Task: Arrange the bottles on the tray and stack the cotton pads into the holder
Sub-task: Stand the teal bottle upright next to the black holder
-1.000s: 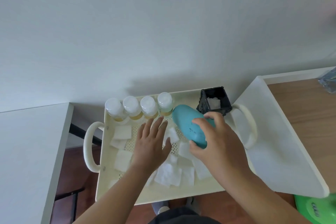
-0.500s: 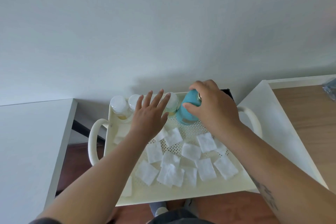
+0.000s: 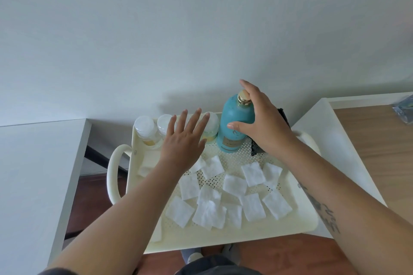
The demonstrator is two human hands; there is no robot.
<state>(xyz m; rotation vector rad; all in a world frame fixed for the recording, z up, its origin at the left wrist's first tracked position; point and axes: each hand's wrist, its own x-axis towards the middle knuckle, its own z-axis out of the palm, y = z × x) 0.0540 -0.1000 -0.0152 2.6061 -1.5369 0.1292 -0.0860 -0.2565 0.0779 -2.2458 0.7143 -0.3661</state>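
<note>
A cream perforated tray (image 3: 223, 241) holds everything. The teal bottle (image 3: 234, 123) with a gold cap stands upright at the tray's back edge. My right hand (image 3: 266, 127) is wrapped around it, thumb on the front and fingers behind the neck. Left of it is a row of small clear bottles (image 3: 145, 127) with white caps and yellow liquid. My left hand (image 3: 183, 140) hovers over them, flat with fingers spread, hiding part of the row. Several square white cotton pads (image 3: 234, 185) lie scattered over the tray floor. The black holder (image 3: 282, 116) is mostly hidden behind my right hand.
The tray has a looped handle (image 3: 114, 174) on its left side. A white table (image 3: 33, 174) stands to the left across a gap. A wood-topped table with a white edge (image 3: 368, 140) is on the right, with a clear plastic item (image 3: 404, 109) on it. A wall is close behind.
The teal bottle went from lying tilted in my right hand to standing upright at the tray's back. My left hand moved back over the small bottles.
</note>
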